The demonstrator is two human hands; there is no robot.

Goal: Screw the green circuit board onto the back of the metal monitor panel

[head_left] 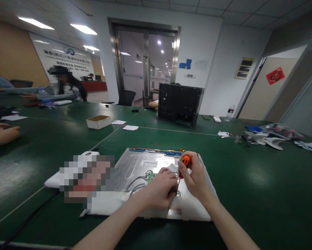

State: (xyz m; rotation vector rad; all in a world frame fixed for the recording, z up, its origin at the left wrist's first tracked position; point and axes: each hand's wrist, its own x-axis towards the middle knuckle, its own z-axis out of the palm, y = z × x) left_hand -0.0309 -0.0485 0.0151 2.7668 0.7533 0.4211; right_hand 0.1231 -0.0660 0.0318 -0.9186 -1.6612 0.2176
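Two hands at panel (135, 166), tabletop near edge: right hand (194, 177) grips screwdriver (185, 163), left hand (158, 189) clenched, steadying tip. Screw-driving step, judging by pose; next needs straight, steady turning.

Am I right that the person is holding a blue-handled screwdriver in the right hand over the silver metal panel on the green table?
Not quite: the head view shows that the screwdriver has an orange handle, not a blue one. The rest holds: the right hand grips it over the silver metal panel lying on the green table.
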